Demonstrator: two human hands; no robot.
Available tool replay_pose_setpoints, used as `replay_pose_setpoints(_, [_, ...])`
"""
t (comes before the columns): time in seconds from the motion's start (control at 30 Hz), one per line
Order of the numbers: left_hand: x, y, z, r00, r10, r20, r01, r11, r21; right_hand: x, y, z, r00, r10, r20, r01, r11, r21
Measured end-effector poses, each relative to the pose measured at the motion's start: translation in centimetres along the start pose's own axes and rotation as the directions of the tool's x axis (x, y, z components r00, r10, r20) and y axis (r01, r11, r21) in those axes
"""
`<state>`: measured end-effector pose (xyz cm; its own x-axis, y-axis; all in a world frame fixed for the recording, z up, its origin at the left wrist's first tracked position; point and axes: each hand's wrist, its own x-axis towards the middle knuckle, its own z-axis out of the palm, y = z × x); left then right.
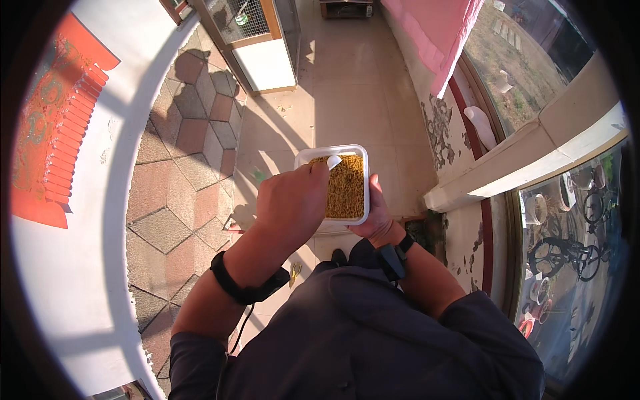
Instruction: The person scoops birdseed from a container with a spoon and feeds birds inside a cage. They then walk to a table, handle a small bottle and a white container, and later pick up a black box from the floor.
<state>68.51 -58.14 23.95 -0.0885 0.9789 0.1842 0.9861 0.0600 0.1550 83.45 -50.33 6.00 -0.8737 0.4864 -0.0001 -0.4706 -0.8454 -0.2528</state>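
A white plastic tub [366,200] with rounded corners is in front of my body, filled with yellow-brown grains [345,190]. My right hand [375,215] grips it by its right side and near corner, with the thumb along the outer wall. Over the tub's left part is my left hand [292,200], fingers closed round the handle of a small white scoop [334,161]. The scoop's white end shows just past my fingers, above the grains. Most of its handle is hidden by the hand, and so is the tub's left wall.
Ahead on the left stands a cabinet [265,67] with a mesh door. A pink cloth [437,33] hangs at the upper right, above a window ledge holding a pale object [481,127]. Patterned paving [177,193] lies left of the smooth tiles [357,93].
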Motion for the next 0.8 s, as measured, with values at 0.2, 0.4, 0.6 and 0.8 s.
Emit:
replay_pose_setpoints(0.2, [9.7, -6.4, 1.9, 0.99, -0.092, 0.107, 0.119, 0.952, -0.281, 10.7, -3.8, -1.1, 0.996, 0.038, -0.078, -0.039, 0.999, -0.023])
replay_pose_setpoints(0.4, [20.7, -14.1, 5.0, 0.965, -0.205, 0.164, 0.254, 0.884, -0.393, 24.0, -8.8, -4.9, 0.991, 0.108, -0.081, -0.111, 0.993, -0.039])
replay_pose_setpoints(0.6, [32.7, -22.1, 5.1, 0.878, -0.329, 0.348, 0.472, 0.711, -0.521, 36.4, -15.1, -6.1, 0.97, 0.223, -0.1, -0.225, 0.974, -0.004])
replay_pose_setpoints(0.8, [39.8, -28.8, 3.6, 0.709, -0.399, 0.581, 0.696, 0.266, -0.667, 46.5, -18.6, -5.8, 0.961, 0.276, 0.014, -0.276, 0.959, 0.056])
